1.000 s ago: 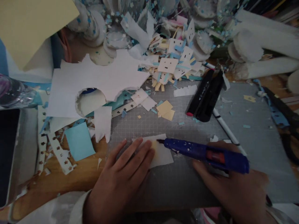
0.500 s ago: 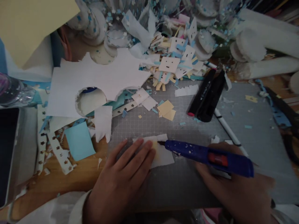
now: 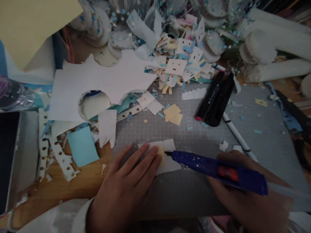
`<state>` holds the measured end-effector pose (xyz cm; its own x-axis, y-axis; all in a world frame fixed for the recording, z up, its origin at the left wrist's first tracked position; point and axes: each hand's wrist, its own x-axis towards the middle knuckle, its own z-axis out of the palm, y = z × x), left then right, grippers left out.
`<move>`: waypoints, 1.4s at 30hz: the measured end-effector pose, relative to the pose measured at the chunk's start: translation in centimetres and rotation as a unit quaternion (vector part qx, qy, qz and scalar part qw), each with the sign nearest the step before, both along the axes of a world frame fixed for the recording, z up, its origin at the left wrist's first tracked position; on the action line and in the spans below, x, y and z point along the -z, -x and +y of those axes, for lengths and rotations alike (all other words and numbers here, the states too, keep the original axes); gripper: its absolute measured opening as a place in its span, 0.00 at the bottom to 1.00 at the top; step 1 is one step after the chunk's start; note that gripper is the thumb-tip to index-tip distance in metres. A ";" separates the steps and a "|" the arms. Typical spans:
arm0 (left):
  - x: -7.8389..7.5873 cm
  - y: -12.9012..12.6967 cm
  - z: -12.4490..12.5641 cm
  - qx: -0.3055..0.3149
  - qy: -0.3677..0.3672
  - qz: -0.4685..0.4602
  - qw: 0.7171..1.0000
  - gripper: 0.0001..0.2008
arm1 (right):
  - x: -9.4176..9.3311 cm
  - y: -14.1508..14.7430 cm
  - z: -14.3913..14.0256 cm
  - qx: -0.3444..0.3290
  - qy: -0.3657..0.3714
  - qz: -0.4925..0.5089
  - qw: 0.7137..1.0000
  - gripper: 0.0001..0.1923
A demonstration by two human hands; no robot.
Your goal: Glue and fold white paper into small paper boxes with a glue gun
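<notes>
My left hand (image 3: 126, 184) lies flat on the grey cutting mat (image 3: 194, 136), its fingers pressing down a small white paper piece (image 3: 167, 158) with a yellow scrap under the fingertips. My right hand (image 3: 250, 200) grips a blue glue gun (image 3: 218, 170). The gun's dark nozzle touches the white paper just right of my left fingertips.
A large white sheet with round cut-outs (image 3: 102, 84) lies at back left. A pile of small paper faces (image 3: 179, 68) sits behind the mat. Black markers (image 3: 213, 98), a white pen (image 3: 236, 134), a light-blue square (image 3: 82, 145) and yellow scraps (image 3: 173, 115) lie around. White rolls (image 3: 272, 48) are at back right.
The glue gun has slid slightly down and to the right, its nozzle still at the white paper. My left hand has stayed in place.
</notes>
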<state>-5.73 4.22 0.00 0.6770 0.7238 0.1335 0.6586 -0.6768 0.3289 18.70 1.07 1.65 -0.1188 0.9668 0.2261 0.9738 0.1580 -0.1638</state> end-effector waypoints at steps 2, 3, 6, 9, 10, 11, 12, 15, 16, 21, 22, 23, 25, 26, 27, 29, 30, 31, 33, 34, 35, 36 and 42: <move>0.0 0.0 0.1 0.002 0.001 0.001 1.000 0.16 | 0.0 -0.2 -0.1 -0.009 -0.002 0.007 1.000 0.05; -0.1 0.0 0.1 0.001 0.001 0.000 1.000 0.16 | 0.0 -0.2 -0.1 -0.011 -0.004 0.009 1.000 0.05; -0.2 0.1 0.2 0.000 -0.002 -0.005 1.000 0.16 | 0.0 -0.3 -0.3 -0.010 -0.005 0.010 1.000 0.05; -0.1 0.2 0.3 -0.002 -0.013 -0.013 1.000 0.14 | 0.0 0.0 -0.5 0.048 0.009 0.030 0.998 0.04; -0.1 0.2 0.4 -0.001 -0.021 -0.016 1.000 0.14 | 0.1 0.2 -0.6 0.082 0.012 0.042 0.996 0.06; -0.1 0.2 0.4 -0.001 -0.029 -0.018 0.999 0.13 | 0.3 0.3 -0.8 0.118 0.015 0.056 0.991 0.07; 0.0 0.2 0.4 -0.002 -0.036 -0.018 0.999 0.13 | 0.5 0.3 -1.0 0.150 0.014 0.069 0.986 0.09; 0.0 -0.1 0.4 -0.010 -0.054 -0.018 0.998 0.12 | 1.4 0.2 -1.7 0.226 0.003 0.099 0.969 0.15; 0.0 -0.2 0.4 -0.015 -0.056 -0.018 0.998 0.12 | 1.7 0.1 -1.9 0.249 0.002 0.109 0.962 0.17; -0.7 -0.9 0.5 -0.024 -0.024 -0.032 0.999 0.10 | 3.0 -0.5 -2.8 0.303 0.011 0.156 0.940 0.21; -0.9 -1.0 0.5 -0.023 -0.015 -0.035 0.999 0.09 | 3.1 -0.6 -2.8 0.306 0.007 0.162 0.938 0.21; -1.1 -1.1 0.6 -0.021 -0.007 -0.038 0.999 0.10 | 3.3 -0.7 -2.8 0.305 0.001 0.169 0.937 0.20; -1.5 -1.1 0.6 -0.019 0.004 -0.042 0.999 0.09 | 3.4 -0.7 -2.6 0.297 -0.009 0.189 0.936 0.19; -1.6 -1.1 0.5 -0.019 0.006 -0.045 0.999 0.09 | 3.4 -0.6 -2.5 0.298 -0.017 0.203 0.933 0.19; -1.8 -1.0 0.5 -0.021 0.007 -0.045 0.999 0.09 | 3.4 -0.6 -2.4 0.302 -0.019 0.218 0.928 0.20; -2.0 -0.9 0.4 -0.019 0.003 -0.039 0.999 0.08 | 3.1 -0.4 -2.3 0.318 -0.013 0.244 0.916 0.21; -2.1 -0.8 0.3 -0.015 -0.002 -0.033 0.999 0.08 | 2.9 -0.3 -2.3 0.326 -0.007 0.254 0.911 0.21; -2.1 -0.7 0.2 -0.011 -0.008 -0.027 1.000 0.09 | 2.6 -0.3 -2.4 0.329 0.006 0.264 0.907 0.21; -2.2 -0.6 0.0 -0.005 -0.021 -0.015 1.000 0.10 | 2.0 -0.3 -2.5 0.330 0.041 0.278 0.901 0.21; -2.2 -0.5 -0.1 -0.002 -0.033 -0.012 0.999 0.11 | 1.6 -0.4 -2.5 0.329 0.058 0.287 0.898 0.21; -2.1 -0.5 -0.2 0.002 -0.049 -0.007 0.999 0.12 | 1.2 -0.4 -2.5 0.326 0.074 0.302 0.893 0.21; -2.1 -0.4 -0.4 0.007 -0.068 0.001 0.998 0.13 | 0.8 -0.4 -2.5 0.318 0.088 0.326 0.886 0.21; -1.4 -0.8 -1.9 0.036 -0.172 0.082 0.981 0.16 | -0.7 1.6 -1.9 0.180 0.170 0.567 0.786 0.21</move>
